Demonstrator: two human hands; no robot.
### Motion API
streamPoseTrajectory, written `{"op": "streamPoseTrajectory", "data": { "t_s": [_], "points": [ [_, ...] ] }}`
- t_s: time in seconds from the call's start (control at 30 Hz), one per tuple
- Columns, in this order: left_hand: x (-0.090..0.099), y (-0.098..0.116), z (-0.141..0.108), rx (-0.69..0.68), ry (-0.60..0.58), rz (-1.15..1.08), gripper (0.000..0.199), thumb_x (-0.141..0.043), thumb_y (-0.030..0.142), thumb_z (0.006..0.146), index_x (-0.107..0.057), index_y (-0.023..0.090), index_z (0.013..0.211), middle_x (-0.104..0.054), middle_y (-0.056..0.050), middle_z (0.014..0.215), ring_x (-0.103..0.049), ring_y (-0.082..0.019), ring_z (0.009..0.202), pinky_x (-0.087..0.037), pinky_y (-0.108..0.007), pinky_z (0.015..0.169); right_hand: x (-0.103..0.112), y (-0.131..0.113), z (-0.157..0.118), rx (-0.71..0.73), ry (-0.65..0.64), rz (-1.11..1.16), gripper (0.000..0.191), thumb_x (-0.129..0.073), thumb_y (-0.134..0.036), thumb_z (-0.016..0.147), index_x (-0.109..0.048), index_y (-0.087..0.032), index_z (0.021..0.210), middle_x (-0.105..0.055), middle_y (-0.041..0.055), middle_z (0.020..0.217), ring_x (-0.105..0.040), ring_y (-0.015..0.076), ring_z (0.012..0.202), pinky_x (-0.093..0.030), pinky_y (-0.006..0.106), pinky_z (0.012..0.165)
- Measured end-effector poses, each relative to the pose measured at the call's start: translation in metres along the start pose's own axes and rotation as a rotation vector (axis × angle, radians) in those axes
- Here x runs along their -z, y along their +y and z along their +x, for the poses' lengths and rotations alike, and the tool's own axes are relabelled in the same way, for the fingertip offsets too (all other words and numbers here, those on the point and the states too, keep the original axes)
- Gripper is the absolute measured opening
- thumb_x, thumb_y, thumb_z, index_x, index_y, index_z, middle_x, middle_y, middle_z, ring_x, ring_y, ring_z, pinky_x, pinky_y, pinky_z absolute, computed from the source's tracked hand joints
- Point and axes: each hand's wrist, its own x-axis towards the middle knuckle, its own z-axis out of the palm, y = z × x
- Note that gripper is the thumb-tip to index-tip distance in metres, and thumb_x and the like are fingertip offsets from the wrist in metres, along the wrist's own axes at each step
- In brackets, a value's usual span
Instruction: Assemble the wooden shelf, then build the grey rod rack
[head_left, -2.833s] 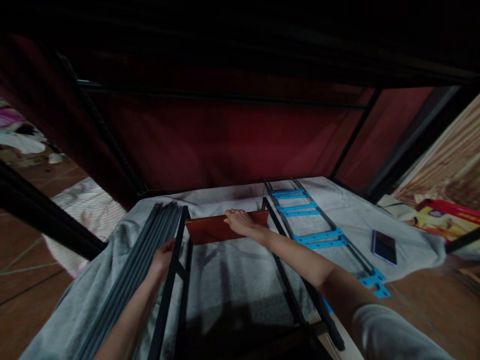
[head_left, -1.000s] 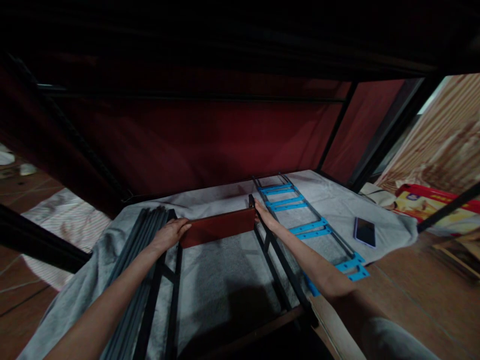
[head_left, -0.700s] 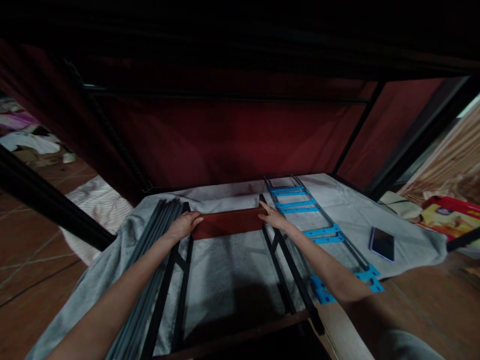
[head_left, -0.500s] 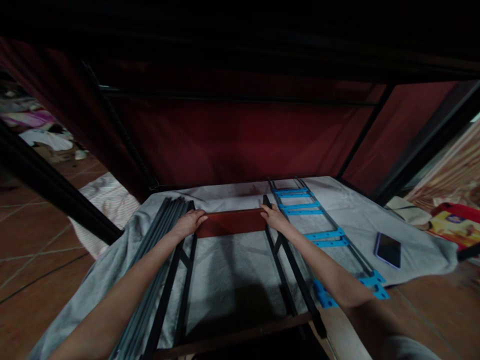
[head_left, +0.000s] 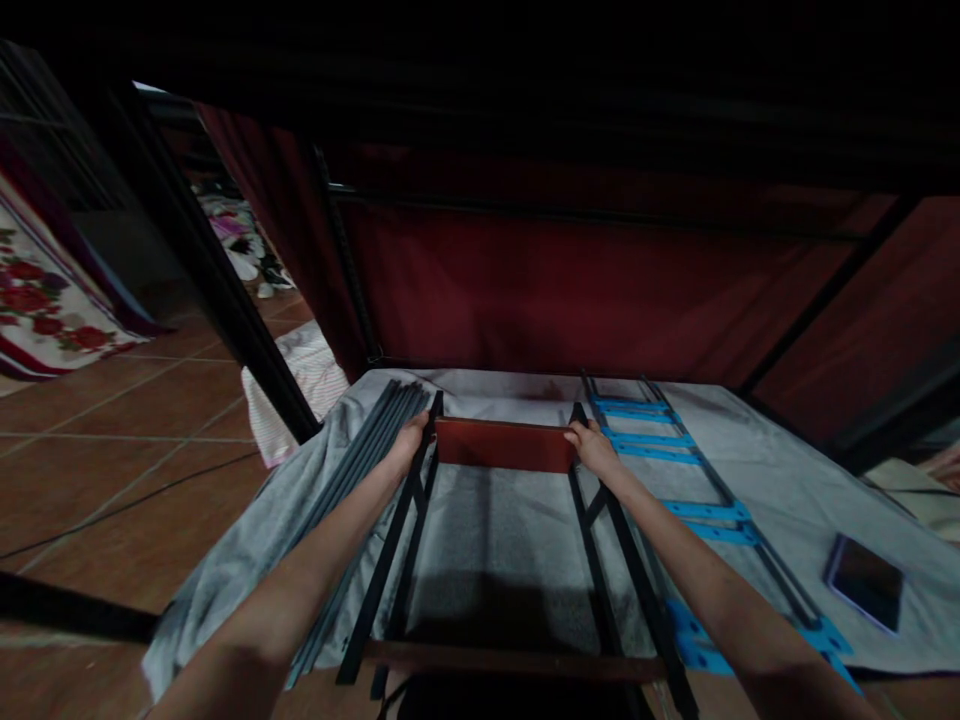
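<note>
A reddish-brown board (head_left: pixel 504 446) spans the far end of a black frame (head_left: pixel 388 560), between its two side pieces. My left hand (head_left: pixel 411 440) is closed on the frame's far left corner, beside the board's left end. At the opposite corner, my right hand (head_left: pixel 592 447) grips the frame, its fingertips touching the board's right end. Nearer to me, a brown bar (head_left: pixel 510 661) joins the two sides. Grey tubes (head_left: pixel 352 480) lie in a bundle left of the frame. To the right is a rack of thin rods with blue crosspieces (head_left: pixel 658 455).
A grey blanket (head_left: pixel 780 480) lies beneath everything, with a phone (head_left: pixel 865 582) on its right side. Black posts (head_left: pixel 217 270) and a dark red curtain (head_left: pixel 562 290) surround the spot. A floral cloth (head_left: pixel 52 300) hangs at the far left.
The view has turned left, so the board, frame and hands appear further right, and the floral cloth has come into view. My hands remain at the frame's far corners.
</note>
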Motion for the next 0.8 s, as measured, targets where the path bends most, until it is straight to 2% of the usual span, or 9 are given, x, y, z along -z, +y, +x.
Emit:
{"op": "streamPoseTrajectory", "data": {
  "t_s": [0.07,0.13,0.33,0.47,0.53,0.63,0.73,0.8],
  "points": [
    [0.002,-0.008,-0.004,0.049,-0.037,-0.055,0.05,-0.054,0.06,0.081,-0.066,0.013,0.093,-0.071,-0.014,0.089,-0.068,-0.025,0.086,-0.054,-0.036,0.077,-0.001,0.001,0.001,-0.003,0.004,-0.011,0.035,-0.04,-0.038,0.1,-0.058,-0.023,0.126,-0.054,0.0121,0.121,-0.063,0.0207,0.103,-0.043,0.028,0.09],
    [0.003,-0.011,-0.007,0.072,-0.069,-0.1,0.051,-0.056,0.062,0.078,-0.066,0.013,0.089,-0.07,-0.013,0.084,-0.068,-0.022,0.08,-0.054,-0.033,0.074,-0.002,0.001,0.002,-0.001,0.002,-0.024,0.035,-0.04,-0.038,0.1,-0.058,-0.023,0.126,-0.053,0.0121,0.122,-0.064,0.0199,0.102,-0.043,0.027,0.089],
    [0.0,-0.008,-0.006,0.066,-0.114,-0.128,0.057,-0.059,0.066,0.073,-0.066,0.012,0.088,-0.07,-0.012,0.081,-0.068,-0.022,0.081,-0.053,-0.031,0.073,-0.004,0.004,0.003,0.012,0.01,-0.035,0.035,-0.041,-0.037,0.1,-0.059,-0.022,0.126,-0.053,0.0129,0.122,-0.064,0.02,0.1,-0.044,0.027,0.09],
    [0.008,-0.016,-0.011,0.002,-0.072,-0.07,0.059,-0.05,0.066,0.08,-0.065,0.013,0.101,-0.071,-0.012,0.091,-0.067,-0.021,0.084,-0.053,-0.032,0.074,-0.007,0.009,0.004,0.051,0.033,-0.038,0.037,-0.04,-0.037,0.099,-0.059,-0.021,0.127,-0.055,0.013,0.118,-0.064,0.0206,0.1,-0.045,0.029,0.09],
    [0.024,-0.026,-0.02,-0.036,-0.021,-0.007,0.055,-0.047,0.061,0.083,-0.064,0.014,0.105,-0.07,-0.011,0.089,-0.066,-0.02,0.082,-0.051,-0.031,0.073,-0.009,0.013,0.005,0.066,0.048,-0.051,0.037,-0.041,-0.037,0.099,-0.061,-0.021,0.125,-0.057,0.0128,0.115,-0.064,0.0214,0.099,-0.046,0.03,0.089],
    [0.061,-0.048,-0.048,-0.068,0.014,0.147,0.041,-0.054,0.05,0.08,-0.067,0.014,0.093,-0.067,-0.009,0.077,-0.063,-0.021,0.074,-0.049,-0.033,0.071,-0.012,0.02,0.007,0.104,0.084,-0.052,0.036,-0.042,-0.036,0.098,-0.063,-0.02,0.123,-0.059,0.0127,0.112,-0.063,0.0229,0.1,-0.047,0.032,0.088],
    [0.101,-0.069,-0.09,-0.113,-0.034,0.318,0.023,-0.062,0.038,0.073,-0.07,0.018,0.078,-0.066,-0.008,0.075,-0.061,-0.024,0.076,-0.048,-0.036,0.076,-0.016,0.027,0.008,0.164,0.127,-0.046,0.036,-0.042,-0.036,0.096,-0.063,-0.02,0.121,-0.061,0.0128,0.111,-0.062,0.0243,0.103,-0.048,0.035,0.088],
    [0.12,-0.079,-0.114,-0.177,-0.095,0.432,0.016,-0.061,0.032,0.072,-0.07,0.02,0.073,-0.065,-0.009,0.078,-0.06,-0.025,0.08,-0.047,-0.039,0.081,-0.017,0.03,0.008,0.189,0.15,-0.058,0.037,-0.043,-0.036,0.096,-0.063,-0.02,0.122,-0.061,0.0134,0.112,-0.062,0.0253,0.103,-0.049,0.036,0.088]
  ]
}}
